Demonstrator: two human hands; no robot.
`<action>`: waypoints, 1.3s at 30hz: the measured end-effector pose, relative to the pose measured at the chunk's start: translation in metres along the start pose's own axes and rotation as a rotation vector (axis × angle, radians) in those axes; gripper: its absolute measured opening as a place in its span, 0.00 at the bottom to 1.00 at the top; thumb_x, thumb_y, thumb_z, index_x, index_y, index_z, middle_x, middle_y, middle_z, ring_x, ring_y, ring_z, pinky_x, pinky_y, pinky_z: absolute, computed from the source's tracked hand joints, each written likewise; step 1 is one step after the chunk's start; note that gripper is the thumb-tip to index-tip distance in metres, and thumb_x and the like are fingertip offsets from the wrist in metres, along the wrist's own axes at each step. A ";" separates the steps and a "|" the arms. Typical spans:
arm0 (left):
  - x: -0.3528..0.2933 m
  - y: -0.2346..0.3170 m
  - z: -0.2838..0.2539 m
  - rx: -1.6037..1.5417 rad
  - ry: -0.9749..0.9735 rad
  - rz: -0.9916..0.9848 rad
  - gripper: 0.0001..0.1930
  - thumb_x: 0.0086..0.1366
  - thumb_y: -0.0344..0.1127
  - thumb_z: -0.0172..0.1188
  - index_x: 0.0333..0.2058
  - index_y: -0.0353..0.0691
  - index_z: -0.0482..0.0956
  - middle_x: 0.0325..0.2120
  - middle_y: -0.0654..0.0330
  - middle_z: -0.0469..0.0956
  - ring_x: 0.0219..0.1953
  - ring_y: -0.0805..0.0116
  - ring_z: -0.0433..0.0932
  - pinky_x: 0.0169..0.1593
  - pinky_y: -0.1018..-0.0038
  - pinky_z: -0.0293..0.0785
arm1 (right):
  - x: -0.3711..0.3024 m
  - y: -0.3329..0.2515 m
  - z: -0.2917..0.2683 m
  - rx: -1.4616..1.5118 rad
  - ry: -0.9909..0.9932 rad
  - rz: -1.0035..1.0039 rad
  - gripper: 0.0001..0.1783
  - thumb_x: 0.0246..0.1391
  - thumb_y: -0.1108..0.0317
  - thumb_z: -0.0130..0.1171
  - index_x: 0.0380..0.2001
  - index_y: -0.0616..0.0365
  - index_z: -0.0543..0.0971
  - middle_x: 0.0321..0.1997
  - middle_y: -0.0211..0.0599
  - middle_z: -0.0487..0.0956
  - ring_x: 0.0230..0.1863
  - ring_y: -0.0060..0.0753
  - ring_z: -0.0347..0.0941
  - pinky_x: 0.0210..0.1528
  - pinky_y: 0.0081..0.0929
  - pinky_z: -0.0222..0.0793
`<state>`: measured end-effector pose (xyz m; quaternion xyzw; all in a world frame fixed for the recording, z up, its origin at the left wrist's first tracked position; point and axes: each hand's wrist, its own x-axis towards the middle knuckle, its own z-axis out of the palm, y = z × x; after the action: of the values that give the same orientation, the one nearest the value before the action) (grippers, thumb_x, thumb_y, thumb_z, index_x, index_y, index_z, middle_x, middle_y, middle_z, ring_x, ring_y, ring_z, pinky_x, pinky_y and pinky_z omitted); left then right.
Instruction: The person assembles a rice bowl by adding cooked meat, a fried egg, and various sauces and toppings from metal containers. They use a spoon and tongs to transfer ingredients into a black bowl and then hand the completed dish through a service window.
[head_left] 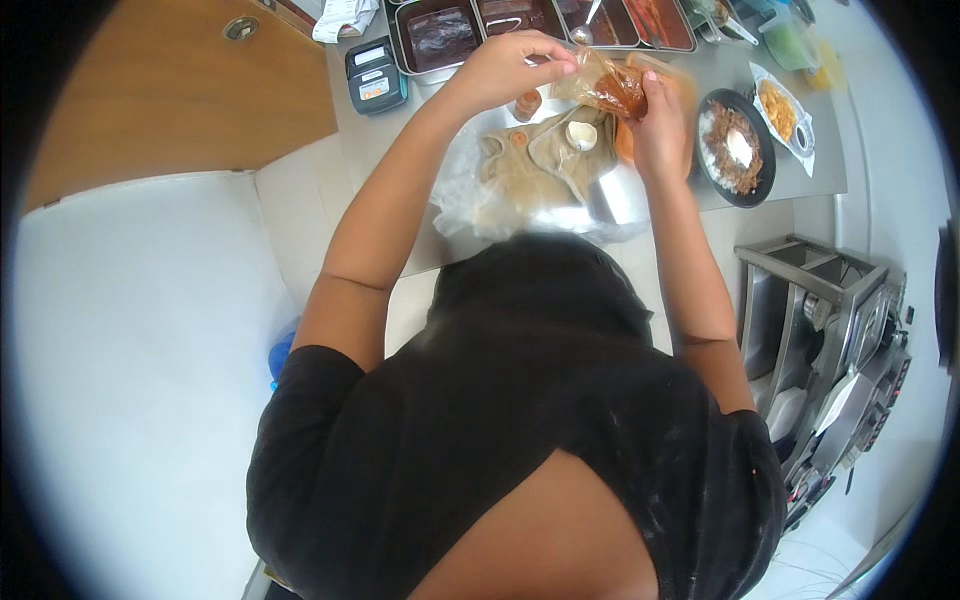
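Observation:
Between my two hands, above the counter, is a clear plastic bag [612,88] with reddish-brown sauce gathered at its right end. My left hand [512,68] pinches the bag's left edge between thumb and fingers. The fingers of my right hand [657,125] close round the sauce-filled end, with the thumb on top. Below lies a tan cloth [545,160] with a small white rounded piece [581,136] on it. An orange item [626,142], partly hidden by my right hand, is beside the cloth. Crumpled clear plastic [470,195] spreads around the cloth's left side.
Metal pans of dark and red sauces [437,38] line the back, with a spoon [585,30] in one. A small black device [376,80] stands left. At right are a black bowl of rice and meat [708,180] and a white tray [804,150]. A metal rack [800,262] stands lower right.

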<state>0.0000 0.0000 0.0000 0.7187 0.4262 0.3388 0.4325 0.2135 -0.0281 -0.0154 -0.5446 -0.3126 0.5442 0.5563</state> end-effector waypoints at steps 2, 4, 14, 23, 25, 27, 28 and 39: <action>-0.001 0.002 0.006 -0.073 -0.022 -0.139 0.14 0.63 0.42 0.60 0.41 0.39 0.81 0.40 0.64 0.77 0.43 0.74 0.75 0.49 0.75 0.70 | 0.003 0.003 -0.005 -0.019 0.004 -0.024 0.16 0.64 0.58 0.47 0.49 0.56 0.69 0.46 0.38 0.74 0.47 0.31 0.72 0.47 0.34 0.70; -0.009 0.004 0.001 -0.120 0.021 -0.201 0.14 0.63 0.42 0.60 0.41 0.38 0.81 0.41 0.64 0.77 0.43 0.74 0.75 0.49 0.75 0.71 | 0.002 0.008 0.004 -0.001 0.012 -0.039 0.16 0.64 0.59 0.47 0.48 0.56 0.70 0.46 0.38 0.74 0.46 0.31 0.72 0.46 0.33 0.70; -0.019 -0.010 0.002 0.031 0.196 0.025 0.13 0.58 0.46 0.63 0.35 0.46 0.84 0.42 0.64 0.76 0.44 0.69 0.75 0.46 0.73 0.71 | 0.005 0.006 0.020 -0.225 0.051 -0.058 0.18 0.61 0.55 0.52 0.46 0.58 0.71 0.43 0.34 0.74 0.43 0.26 0.71 0.42 0.27 0.70; -0.023 -0.019 0.005 0.051 0.148 -0.006 0.10 0.59 0.42 0.62 0.35 0.43 0.84 0.45 0.62 0.75 0.47 0.70 0.73 0.50 0.75 0.67 | 0.011 0.016 0.019 -0.215 -0.002 -0.095 0.19 0.61 0.56 0.52 0.45 0.61 0.70 0.41 0.36 0.74 0.40 0.27 0.72 0.42 0.26 0.70; -0.022 -0.021 0.006 0.028 0.135 -0.005 0.10 0.60 0.41 0.61 0.35 0.43 0.84 0.45 0.62 0.75 0.47 0.70 0.73 0.51 0.75 0.67 | 0.012 0.016 0.018 -0.241 -0.018 -0.111 0.20 0.61 0.56 0.52 0.45 0.62 0.70 0.41 0.36 0.74 0.40 0.27 0.73 0.42 0.26 0.71; -0.022 -0.023 0.007 0.011 0.136 0.016 0.09 0.60 0.40 0.61 0.36 0.44 0.84 0.45 0.62 0.74 0.47 0.69 0.73 0.51 0.74 0.67 | 0.011 0.016 0.018 -0.235 -0.015 -0.101 0.20 0.61 0.56 0.52 0.45 0.63 0.70 0.41 0.36 0.74 0.40 0.27 0.73 0.42 0.26 0.71; -0.022 -0.025 0.007 0.006 0.144 0.036 0.09 0.61 0.39 0.60 0.37 0.44 0.84 0.45 0.63 0.74 0.47 0.70 0.73 0.51 0.74 0.67 | 0.010 0.016 0.019 -0.215 -0.012 -0.091 0.20 0.61 0.56 0.52 0.45 0.62 0.70 0.41 0.36 0.74 0.40 0.27 0.73 0.42 0.26 0.71; -0.028 -0.030 0.005 0.152 0.188 0.028 0.13 0.57 0.41 0.61 0.40 0.44 0.81 0.41 0.65 0.76 0.42 0.69 0.77 0.45 0.73 0.71 | 0.005 0.010 0.024 -0.217 -0.015 -0.073 0.17 0.61 0.55 0.53 0.44 0.57 0.71 0.39 0.29 0.74 0.37 0.20 0.69 0.37 0.20 0.65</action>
<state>-0.0163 -0.0191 -0.0327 0.7203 0.4793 0.3775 0.3301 0.1889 -0.0191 -0.0210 -0.5858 -0.3937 0.4906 0.5111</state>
